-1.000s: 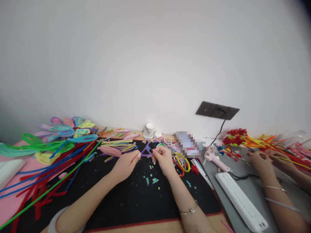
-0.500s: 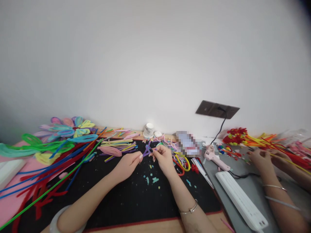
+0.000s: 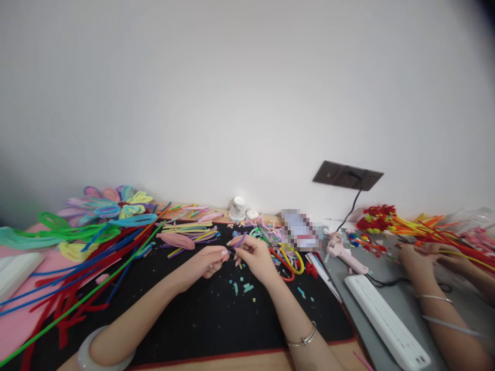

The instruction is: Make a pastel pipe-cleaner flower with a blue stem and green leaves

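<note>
Both of my hands meet over the black mat [image 3: 185, 314], fingertips almost touching. Between them is a purple pipe cleaner [image 3: 240, 240], its upper part curving above the fingers. My right hand [image 3: 253, 256] pinches it with thumb and forefinger. My left hand [image 3: 211, 261] is closed with thumb against forefinger at the purple piece's lower end, which the fingers mostly hide. Just left of my hands lie a pink looped petal [image 3: 176, 240] and a bunch of yellow and purple pipe cleaners [image 3: 199, 234]. Small teal scraps [image 3: 247, 288] are scattered below.
A bundle of long coloured pipe cleaners [image 3: 77, 268] and looped flowers [image 3: 112, 203] fills the left. Rightward are a pink glue gun [image 3: 346, 257], a white power strip [image 3: 386, 322] and a co-worker's hands [image 3: 417, 263]. A white cup [image 3: 238, 205] stands near the wall.
The purple strands stood up crossed between my hands; now one curves over my right fingers. My hands have turned and drawn closer together. The co-worker's hands have shifted slightly.
</note>
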Motion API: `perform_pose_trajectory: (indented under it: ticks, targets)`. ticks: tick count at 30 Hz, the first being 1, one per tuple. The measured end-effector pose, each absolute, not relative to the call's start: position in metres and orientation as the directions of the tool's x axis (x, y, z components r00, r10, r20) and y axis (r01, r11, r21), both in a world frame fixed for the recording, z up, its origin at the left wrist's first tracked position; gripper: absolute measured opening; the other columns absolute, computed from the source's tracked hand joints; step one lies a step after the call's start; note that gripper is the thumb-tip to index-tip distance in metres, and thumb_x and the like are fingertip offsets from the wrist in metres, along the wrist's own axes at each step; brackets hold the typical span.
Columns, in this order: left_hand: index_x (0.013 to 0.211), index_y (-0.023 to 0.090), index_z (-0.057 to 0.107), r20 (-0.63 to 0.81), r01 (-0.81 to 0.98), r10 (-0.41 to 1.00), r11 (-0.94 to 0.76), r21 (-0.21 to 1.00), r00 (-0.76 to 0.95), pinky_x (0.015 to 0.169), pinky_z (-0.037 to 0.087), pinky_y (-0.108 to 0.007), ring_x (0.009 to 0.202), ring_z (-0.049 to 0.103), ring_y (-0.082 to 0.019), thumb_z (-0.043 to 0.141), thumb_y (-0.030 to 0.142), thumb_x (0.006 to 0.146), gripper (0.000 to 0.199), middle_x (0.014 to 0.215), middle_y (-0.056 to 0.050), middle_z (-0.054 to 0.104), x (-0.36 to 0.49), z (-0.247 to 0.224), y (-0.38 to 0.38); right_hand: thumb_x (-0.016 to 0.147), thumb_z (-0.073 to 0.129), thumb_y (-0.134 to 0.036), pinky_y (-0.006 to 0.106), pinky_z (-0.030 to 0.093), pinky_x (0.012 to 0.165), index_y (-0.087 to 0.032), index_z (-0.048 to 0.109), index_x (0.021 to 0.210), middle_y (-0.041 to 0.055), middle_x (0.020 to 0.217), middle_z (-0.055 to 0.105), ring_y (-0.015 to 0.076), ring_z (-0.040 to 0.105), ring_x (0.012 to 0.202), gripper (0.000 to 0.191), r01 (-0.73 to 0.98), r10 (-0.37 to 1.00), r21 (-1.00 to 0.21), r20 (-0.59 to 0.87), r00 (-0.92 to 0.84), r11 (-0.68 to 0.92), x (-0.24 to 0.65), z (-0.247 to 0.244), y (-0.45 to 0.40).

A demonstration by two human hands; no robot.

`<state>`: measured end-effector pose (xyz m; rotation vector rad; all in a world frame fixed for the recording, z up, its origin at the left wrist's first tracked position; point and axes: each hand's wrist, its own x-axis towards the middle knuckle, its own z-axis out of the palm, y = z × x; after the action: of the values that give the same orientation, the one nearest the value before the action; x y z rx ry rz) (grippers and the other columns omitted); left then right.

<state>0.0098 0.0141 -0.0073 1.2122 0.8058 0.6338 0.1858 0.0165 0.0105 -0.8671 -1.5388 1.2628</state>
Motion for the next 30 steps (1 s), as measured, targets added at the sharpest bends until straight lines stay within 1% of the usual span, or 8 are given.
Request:
perform_pose_trajectory:
  ticks: [2,5,9,12,15,19,24,30]
  targets:
    - [0.073,0.019,0.041,-0.203,-0.010,0.789,0.256,0.967,0.580,0.044,0.006,-0.023,0.048,0.008,-0.008,0.046,0.047,0.083,0.031,0.056,0.009,0.017,0.010,-0.008,0.014,0.074,0.060,-0.019,0.025,0.050,0.055,-0.018,0.066,0.079,-0.0009,0.062,0.061,0.0123,0.058,0.054,0.008,-0.030,0.928,-0.983,0.181,-0.327,0.181,0.184,0.008,0.016]
    - [0.074,0.018,0.042,-0.183,0.043,0.804,0.193,0.980,0.565,0.043,0.008,-0.023,0.048,0.013,-0.008,0.043,0.048,0.084,0.031,0.056,0.009,0.022,0.011,-0.009,0.013,0.073,0.061,-0.019,0.024,0.047,0.055,-0.017,0.062,0.069,-0.0020,0.055,0.060,0.0121,0.057,0.051,0.005,0.034,0.938,-0.982,0.164,-0.305,0.183,0.184,0.006,0.017]
    - [0.073,0.017,0.045,-0.086,0.170,0.835,-0.010,0.985,0.544,0.045,0.018,-0.022,0.050,0.023,-0.009,0.036,0.045,0.088,0.033,0.059,0.006,0.030,0.012,-0.009,0.012,0.073,0.059,-0.017,0.020,0.041,0.046,-0.017,0.057,0.065,-0.0043,0.049,0.055,0.0096,0.051,0.043,0.008,0.092,0.946,-0.977,0.158,-0.282,0.191,0.185,0.006,0.018]
    - [0.073,0.017,0.048,0.037,0.259,0.845,-0.205,0.944,0.534,0.054,0.028,-0.023,0.057,0.033,-0.011,0.031,0.039,0.091,0.033,0.063,0.005,0.037,0.012,-0.006,0.010,0.072,0.059,-0.016,0.019,0.037,0.042,-0.017,0.053,0.064,-0.0055,0.046,0.052,0.0087,0.047,0.039,0.010,0.107,0.953,-0.977,0.151,-0.262,0.184,0.184,0.007,0.018]
    - [0.075,0.018,0.050,0.112,0.354,0.831,-0.349,0.868,0.544,0.063,0.032,-0.025,0.065,0.041,-0.013,0.028,0.034,0.092,0.032,0.068,0.003,0.045,0.012,-0.003,0.007,0.072,0.057,-0.014,0.018,0.034,0.039,-0.018,0.050,0.062,-0.0060,0.043,0.050,0.0085,0.046,0.036,0.013,0.127,0.961,-0.978,0.131,-0.243,0.166,0.184,0.006,0.017]
    - [0.080,0.019,0.051,0.135,0.479,0.823,-0.445,0.757,0.552,0.066,0.034,-0.027,0.067,0.048,-0.014,0.025,0.033,0.093,0.032,0.073,0.001,0.054,0.013,0.001,0.005,0.072,0.054,-0.013,0.017,0.032,0.036,-0.019,0.046,0.061,-0.0069,0.041,0.049,0.0083,0.044,0.034,0.014,0.128,0.962,-0.981,0.109,-0.251,0.145,0.185,0.005,0.018]
    - [0.082,0.019,0.052,0.189,0.603,0.793,-0.573,0.556,0.579,0.067,0.036,-0.028,0.072,0.054,-0.018,0.024,0.027,0.094,0.032,0.077,-0.003,0.059,0.016,0.000,0.004,0.070,0.052,-0.012,0.016,0.028,0.032,-0.019,0.044,0.059,-0.0074,0.041,0.049,0.0066,0.040,0.030,0.016,0.119,0.960,-0.987,0.076,-0.271,0.112,0.186,0.006,0.019]
    - [0.083,0.019,0.054,0.206,0.689,0.756,-0.653,0.314,0.622,0.061,0.034,-0.028,0.069,0.055,-0.019,0.026,0.023,0.093,0.030,0.074,-0.005,0.060,0.016,-0.004,0.004,0.065,0.051,-0.008,0.015,0.024,0.029,-0.018,0.045,0.055,-0.0081,0.037,0.048,0.0049,0.036,0.028,0.015,0.142,0.968,-0.988,0.022,-0.249,0.059,0.185,0.004,0.019]
